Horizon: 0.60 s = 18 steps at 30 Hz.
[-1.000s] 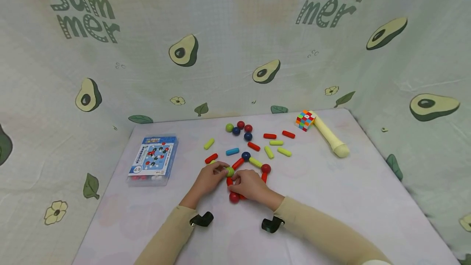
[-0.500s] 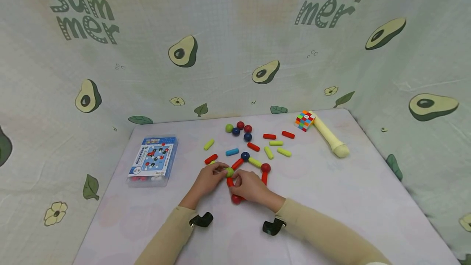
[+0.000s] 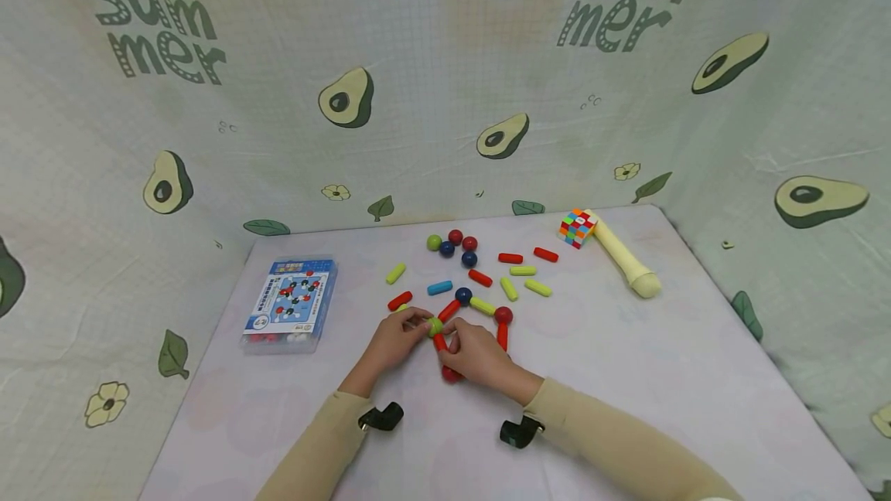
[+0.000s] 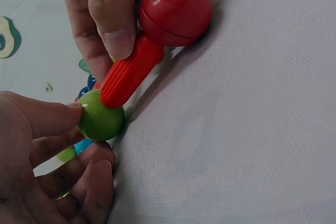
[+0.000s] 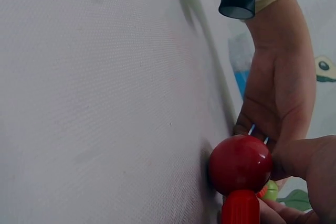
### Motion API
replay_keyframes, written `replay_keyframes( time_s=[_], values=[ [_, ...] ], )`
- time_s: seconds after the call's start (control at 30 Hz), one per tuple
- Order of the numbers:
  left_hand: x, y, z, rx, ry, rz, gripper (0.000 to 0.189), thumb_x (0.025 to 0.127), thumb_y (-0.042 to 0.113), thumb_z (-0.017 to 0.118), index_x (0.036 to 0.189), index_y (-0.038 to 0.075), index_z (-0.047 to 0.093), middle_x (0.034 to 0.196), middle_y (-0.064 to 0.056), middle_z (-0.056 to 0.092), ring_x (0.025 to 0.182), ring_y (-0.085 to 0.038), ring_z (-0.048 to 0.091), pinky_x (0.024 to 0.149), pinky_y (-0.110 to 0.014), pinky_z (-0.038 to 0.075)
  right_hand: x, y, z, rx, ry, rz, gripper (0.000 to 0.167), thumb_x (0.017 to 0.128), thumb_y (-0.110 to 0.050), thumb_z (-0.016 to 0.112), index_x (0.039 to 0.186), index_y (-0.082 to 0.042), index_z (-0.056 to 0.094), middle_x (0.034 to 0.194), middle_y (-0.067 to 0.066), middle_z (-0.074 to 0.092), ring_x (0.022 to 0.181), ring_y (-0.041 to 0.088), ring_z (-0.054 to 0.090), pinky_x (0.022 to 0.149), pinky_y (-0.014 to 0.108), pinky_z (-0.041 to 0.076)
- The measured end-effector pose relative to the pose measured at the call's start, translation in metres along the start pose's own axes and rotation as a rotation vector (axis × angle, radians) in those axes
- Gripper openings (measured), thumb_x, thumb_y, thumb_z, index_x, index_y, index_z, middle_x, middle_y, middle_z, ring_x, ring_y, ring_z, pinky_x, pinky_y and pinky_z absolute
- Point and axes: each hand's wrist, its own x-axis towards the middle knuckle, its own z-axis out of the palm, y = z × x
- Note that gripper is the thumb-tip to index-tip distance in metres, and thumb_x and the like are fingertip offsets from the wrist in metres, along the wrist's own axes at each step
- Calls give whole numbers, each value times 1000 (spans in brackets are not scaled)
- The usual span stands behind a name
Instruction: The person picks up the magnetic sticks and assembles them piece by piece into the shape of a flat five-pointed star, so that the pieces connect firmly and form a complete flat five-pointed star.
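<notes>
My left hand (image 3: 392,340) pinches a green ball (image 4: 100,116) between thumb and fingers. Fingers of my right hand (image 3: 482,354) grip a ridged red rod (image 4: 128,74), whose end meets that ball. The rod's other end joins a glossy red ball (image 4: 176,11) close to the table cloth, also seen large in the right wrist view. These pieces belong to a ring. Beyond the hands it runs through another red rod (image 3: 449,310), a navy ball (image 3: 463,296), a yellow-green rod (image 3: 483,305), a second red ball (image 3: 503,315) and a red rod partly hidden by my right hand.
Loose red, yellow-green and blue rods lie beyond the ring, among them a blue rod (image 3: 440,287). Several balls cluster behind, including a green one (image 3: 435,242). A boxed set (image 3: 288,304) lies left; a puzzle cube (image 3: 577,228) and a pale yellow stick (image 3: 623,256) lie back right.
The near red ball and the gripped rod have swung slightly right, and my right hand has shifted right with them. My left hand keeps the green ball in nearly the same place.
</notes>
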Motion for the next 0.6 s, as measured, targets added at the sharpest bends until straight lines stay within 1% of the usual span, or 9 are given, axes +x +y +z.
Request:
replay_keyframes(
  time_s=[0.1, 0.23, 0.33, 0.4, 0.47, 0.6],
  values=[
    [0, 0, 0, -4, 3, -1, 21, 100, 24, 67, 119, 19, 73, 100, 1, 66, 82, -16, 58, 73, -31, 50, 0, 0, -2, 3, -6, -6, 36, 93, -20, 73, 121, -4, 58, 74, -5, 60, 59, 11, 57, 53, 24, 46],
    [0, -1, 1, -9, 4, 8, 21, 100, 25, 67, 119, 18, 72, 100, 1, 66, 82, -16, 57, 72, -31, 50, -2, 1, -9, -12, 17, -40, 30, 94, -20, 72, 120, -7, 61, 82, -6, 62, 69, 10, 58, 59, 23, 50],
    [0, 0, 2, -19, 10, -7, 22, 99, 27, 68, 119, 18, 72, 99, 1, 66, 82, -16, 58, 72, -31, 51, -3, 3, -19, -27, 70, -59, 26, 95, -19, 72, 119, -10, 64, 87, -7, 62, 77, 11, 59, 65, 23, 52],
    [-2, 1, 3, -24, 23, -23, 25, 97, 31, 70, 118, 17, 72, 99, 2, 67, 83, -16, 58, 73, -31, 51, -4, 6, -27, -40, 125, -73, 24, 95, -17, 72, 118, -10, 66, 89, -7, 63, 81, 11, 59, 69, 23, 53],
    [-3, 4, 4, -31, 40, -46, 30, 95, 36, 73, 117, 16, 72, 99, 2, 67, 84, -16, 58, 74, -31, 51, -4, 10, -36, -52, 182, -75, 22, 95, -15, 72, 116, -10, 68, 89, -7, 63, 82, 12, 58, 71, 24, 53],
    [-4, 7, 9, -19, 75, -63, 36, 91, 41, 77, 113, 14, 71, 95, 2, 65, 84, -17, 57, 73, -30, 51, -4, 23, -53, -53, 276, -47, 19, 94, -12, 73, 113, -12, 70, 90, -4, 61, 80, 14, 56, 70, 26, 51]
  ],
)
